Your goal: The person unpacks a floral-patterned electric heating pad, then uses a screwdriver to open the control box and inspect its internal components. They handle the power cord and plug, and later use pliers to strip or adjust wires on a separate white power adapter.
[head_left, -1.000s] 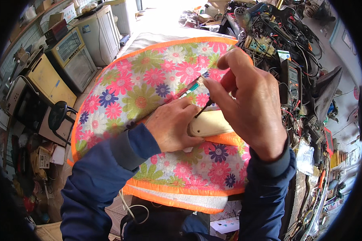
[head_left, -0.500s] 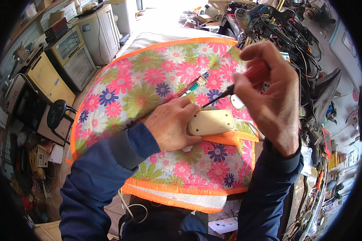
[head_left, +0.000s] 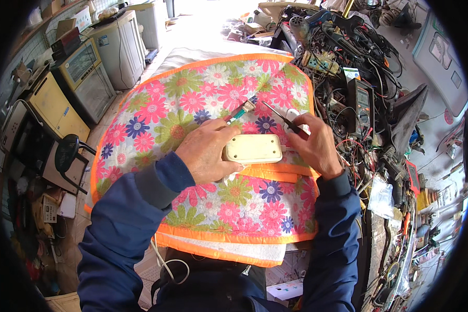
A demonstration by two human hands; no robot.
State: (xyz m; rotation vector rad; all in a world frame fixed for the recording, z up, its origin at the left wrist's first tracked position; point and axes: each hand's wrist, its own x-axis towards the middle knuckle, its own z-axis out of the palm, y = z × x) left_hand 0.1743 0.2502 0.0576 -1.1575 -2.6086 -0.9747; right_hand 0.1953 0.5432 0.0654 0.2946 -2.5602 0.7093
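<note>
My left hand point(head_left: 205, 151) is closed round the left end of a cream plastic box point(head_left: 255, 148), its thumb along the near side and fingers at the far side. Dark round screw holes show near the box's corners. In my right hand point(head_left: 317, 145), close to the box's right end, is a screwdriver point(head_left: 278, 114). Its thin shaft points up and left, clear of the box; most of the handle is hidden in my fingers. Just beyond the box lies a slim tool with green and dark red parts point(head_left: 241, 111). A small white object point(head_left: 293, 114) sits partly behind the screwdriver.
A flowered quilt point(head_left: 184, 127) with orange edging lies under my hands. To the right are tangled cables, parts and a multimeter point(head_left: 361, 106). Cabinets point(head_left: 54, 104) and a dark green stool point(head_left: 70, 152) stand at left. A white cord point(head_left: 166, 268) hangs near my left sleeve.
My right hand has lowered and the screwdriver has come away from the box, its tip swinging up and left. The box now lies flatter, still in my left hand.
</note>
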